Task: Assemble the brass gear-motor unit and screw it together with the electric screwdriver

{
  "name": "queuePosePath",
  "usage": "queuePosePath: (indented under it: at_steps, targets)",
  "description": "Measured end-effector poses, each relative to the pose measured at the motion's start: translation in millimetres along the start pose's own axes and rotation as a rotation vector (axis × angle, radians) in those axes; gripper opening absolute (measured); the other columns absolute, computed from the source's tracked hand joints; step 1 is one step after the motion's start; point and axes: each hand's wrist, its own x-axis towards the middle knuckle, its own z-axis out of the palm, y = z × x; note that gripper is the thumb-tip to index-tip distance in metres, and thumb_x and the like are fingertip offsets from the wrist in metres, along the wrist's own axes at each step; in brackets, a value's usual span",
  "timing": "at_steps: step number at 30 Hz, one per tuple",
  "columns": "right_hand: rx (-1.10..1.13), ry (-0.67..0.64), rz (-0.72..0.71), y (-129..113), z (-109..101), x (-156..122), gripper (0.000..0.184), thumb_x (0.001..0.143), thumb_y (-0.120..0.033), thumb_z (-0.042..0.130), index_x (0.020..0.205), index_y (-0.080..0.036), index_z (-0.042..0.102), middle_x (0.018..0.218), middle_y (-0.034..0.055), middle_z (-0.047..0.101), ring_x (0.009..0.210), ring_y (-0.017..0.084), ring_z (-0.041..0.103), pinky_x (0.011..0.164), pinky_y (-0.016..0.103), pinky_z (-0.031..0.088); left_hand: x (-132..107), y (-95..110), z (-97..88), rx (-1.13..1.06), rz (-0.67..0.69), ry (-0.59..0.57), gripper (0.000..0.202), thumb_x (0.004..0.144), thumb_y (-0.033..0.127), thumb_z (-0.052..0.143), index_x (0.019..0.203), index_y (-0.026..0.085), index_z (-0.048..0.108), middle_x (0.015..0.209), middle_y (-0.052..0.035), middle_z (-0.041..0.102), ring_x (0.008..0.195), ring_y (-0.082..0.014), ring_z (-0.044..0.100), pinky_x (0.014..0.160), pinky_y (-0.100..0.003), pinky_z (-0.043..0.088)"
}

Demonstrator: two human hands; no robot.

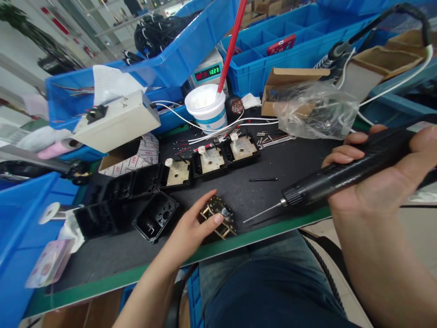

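Observation:
My left hand [191, 230] pinches a small dark circuit board with gold parts [220, 221] at the front edge of the black mat [246, 187]. My right hand [378, 177] is wrapped round a black electric screwdriver [341, 175], held above the mat's right end, its thin bit [262, 212] pointing left towards the board. An empty black plastic housing [156, 221] lies just left of my left hand. Further back, three housings [208, 160] hold beige boards.
Blue bins [273, 54] crowd the back and left side. A white tub [206, 107] with a red stick, a beige box [118, 120], a clear bag [316, 116], a cardboard box, white wires and loose screws lie behind. A digital display reads behind the tub.

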Motion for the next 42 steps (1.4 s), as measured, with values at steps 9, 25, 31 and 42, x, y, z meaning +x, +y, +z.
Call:
queuePosePath:
  at_steps: [9,25,31,42]
  targets:
    - [0.112,0.106,0.024,7.7,-2.3,6.9,0.038,0.085,-0.049,0.037,0.071,-0.016,0.049,0.064,-0.0027,0.048,0.045,0.003,0.043,0.038,0.009,0.04,12.7,4.8,5.6,0.135,0.159,0.162,0.052,0.082,0.052,0.049,0.125,0.021,0.046,0.125,-0.0087,0.052,0.117,-0.0225,0.049,0.101,-0.041,0.038]
    - [0.121,0.144,0.235,49.8,3.1,20.8,0.033,0.081,-0.047,0.047,0.074,-0.016,0.047,0.067,-0.0005,0.048,0.047,0.004,0.041,0.04,0.012,0.04,1.8,-14.5,23.3,0.278,0.297,0.289,0.064,0.078,0.042,0.061,0.133,0.029,0.032,0.132,-0.0092,0.042,0.124,-0.026,0.042,0.099,-0.045,0.042]
    - [0.116,0.108,0.264,51.7,4.8,23.0,0.034,0.08,-0.048,0.049,0.075,-0.015,0.048,0.068,-0.0001,0.048,0.047,0.004,0.042,0.04,0.012,0.04,1.3,-13.0,30.6,0.409,0.329,0.27,0.072,0.079,0.043,0.06,0.138,0.031,0.021,0.133,-0.011,0.034,0.125,-0.0276,0.039,0.101,-0.049,0.038]
    - [0.125,0.117,0.302,53.5,3.6,26.8,0.036,0.079,-0.05,0.049,0.07,-0.016,0.05,0.067,-0.0007,0.05,0.046,0.004,0.043,0.038,0.013,0.042,8.9,-16.3,37.8,0.41,0.436,0.312,0.066,0.082,0.038,0.057,0.135,0.023,0.021,0.133,-0.0141,0.03,0.128,-0.0271,0.034,0.104,-0.046,0.036]
